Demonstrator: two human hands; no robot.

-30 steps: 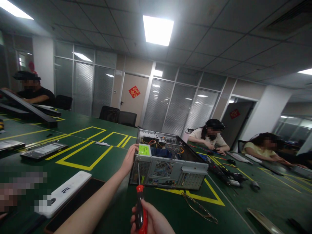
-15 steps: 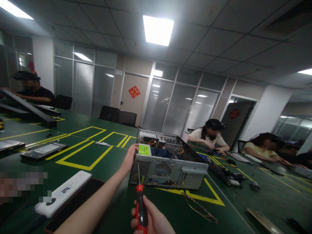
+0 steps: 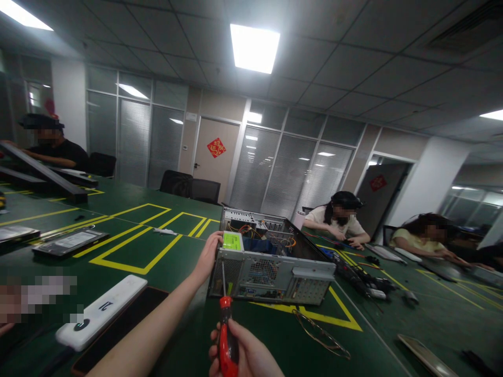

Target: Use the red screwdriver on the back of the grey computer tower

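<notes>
An opened computer case (image 3: pixel 301 269) lies on the green table with its rear panel facing me. Cables and boards show inside it. A power supply (image 3: pixel 233 240) with a bright green label sits in its near left corner. My left hand (image 3: pixel 209 256) grips the case's left side beside that power supply, its fingertips bent over the upper edge. In my right hand (image 3: pixel 245 348) is a red and black screwdriver (image 3: pixel 228 335), its shaft pointing up and away to the vented rear of the power supply. Whether the tip sits in a screw is too small to tell.
A white power bank-like device (image 3: pixel 113 306) and a dark phone-like slab (image 3: pixel 126 319) lie left. Further left is a hard drive (image 3: pixel 70 241). Glasses (image 3: pixel 320 335) rest right of the case, near a phone (image 3: pixel 426 356). Co-workers sit around the table.
The screwdriver has turned in my right hand: more of its red side faces me now, and my fingers have shifted slightly on the handle. My left hand and the case have stayed put.
</notes>
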